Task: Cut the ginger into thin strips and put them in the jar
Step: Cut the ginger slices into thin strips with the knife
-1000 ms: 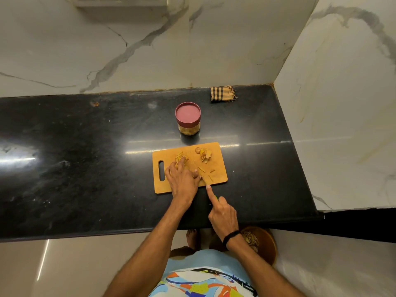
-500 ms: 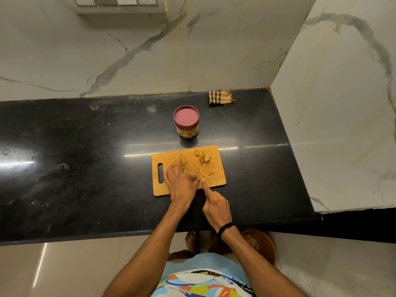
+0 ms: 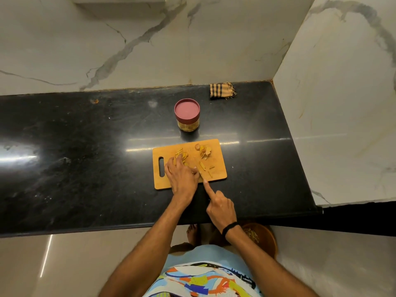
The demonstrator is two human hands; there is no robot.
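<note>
1. Right hand (image 3: 220, 209): curled fingers blend into the dark counter (image 3: 85, 157); cannot tell what they grip; forefinger straight, tip at the board (image 3: 217, 168)'s near edge.
2. Left hand (image 3: 182, 179): bent fingers clamped on ginger (image 3: 182, 155), board's left half; lidded jar (image 3: 187, 116) beyond its far edge.

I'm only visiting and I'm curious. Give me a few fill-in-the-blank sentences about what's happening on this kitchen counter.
The left hand grips ginger on a wooden ____.
The right hand, gripping the knife, wears a ____ wristband.
The jar farther back has its lid ____.
Missing words: board; black; on.
</note>
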